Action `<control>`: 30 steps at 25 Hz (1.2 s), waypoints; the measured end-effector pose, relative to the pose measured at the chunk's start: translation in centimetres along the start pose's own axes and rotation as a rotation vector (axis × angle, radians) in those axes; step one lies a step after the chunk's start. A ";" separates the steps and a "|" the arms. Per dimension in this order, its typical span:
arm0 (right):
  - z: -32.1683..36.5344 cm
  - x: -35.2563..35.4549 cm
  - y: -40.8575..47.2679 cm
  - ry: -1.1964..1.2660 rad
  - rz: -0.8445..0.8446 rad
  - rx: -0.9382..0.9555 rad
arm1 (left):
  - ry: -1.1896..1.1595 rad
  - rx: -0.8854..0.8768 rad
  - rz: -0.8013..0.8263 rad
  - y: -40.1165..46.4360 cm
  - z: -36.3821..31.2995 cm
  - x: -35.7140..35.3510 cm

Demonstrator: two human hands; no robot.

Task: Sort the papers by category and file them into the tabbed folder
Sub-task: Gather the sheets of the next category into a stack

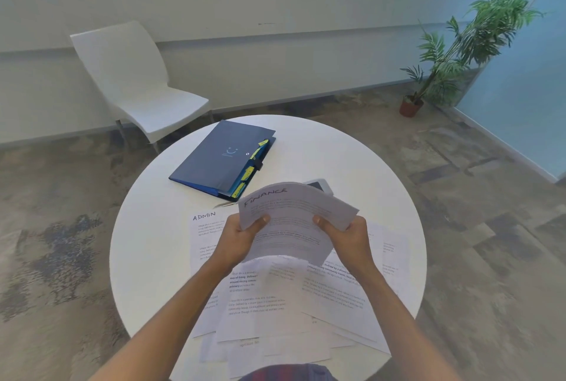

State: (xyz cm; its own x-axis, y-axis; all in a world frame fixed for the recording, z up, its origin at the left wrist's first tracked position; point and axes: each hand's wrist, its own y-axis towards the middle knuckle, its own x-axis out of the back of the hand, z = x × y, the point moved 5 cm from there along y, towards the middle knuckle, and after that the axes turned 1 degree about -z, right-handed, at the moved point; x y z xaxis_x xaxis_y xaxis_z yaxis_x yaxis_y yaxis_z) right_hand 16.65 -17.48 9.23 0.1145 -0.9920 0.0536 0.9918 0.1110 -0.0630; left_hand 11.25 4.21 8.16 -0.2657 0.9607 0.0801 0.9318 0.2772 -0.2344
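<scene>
Both hands hold up a sheet headed FINANCE [291, 215] above the table; my left hand [237, 238] grips its left edge and my right hand [344, 235] its right edge. Under them several printed papers [275, 304] lie spread in overlapping layers on the round white table [147, 258]. One sheet headed ADMIN [203, 227] shows at the left of the spread. The closed blue tabbed folder [214, 157] lies flat at the far side of the table, yellow tabs [248, 172] sticking out along its right edge.
A white phone-like device [320, 185] peeks out behind the held sheet. A pen or clip [225, 204] lies near the folder's near corner. A white chair [137, 83] stands beyond the table at the left, a potted plant [453, 53] at the far right.
</scene>
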 end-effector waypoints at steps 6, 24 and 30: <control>1.0 0.2 0.1 0.018 0.001 0.023 | -0.044 -0.026 -0.052 0.4 -0.5 0.3; -2.0 1.1 -0.4 -0.027 0.071 -0.031 | -0.303 0.026 -0.240 0.7 1.0 1.6; -2.2 1.4 -0.3 0.047 -0.019 -0.049 | -0.745 0.120 -0.350 2.0 0.7 3.5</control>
State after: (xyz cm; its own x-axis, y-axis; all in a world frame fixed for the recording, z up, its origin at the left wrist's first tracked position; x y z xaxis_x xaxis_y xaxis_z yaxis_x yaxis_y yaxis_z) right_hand 16.38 -19.08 7.16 0.0919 -0.9957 0.0080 0.9897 0.0905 -0.1110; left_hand 12.02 8.15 7.29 -0.6691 0.5635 -0.4846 0.7430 0.5207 -0.4205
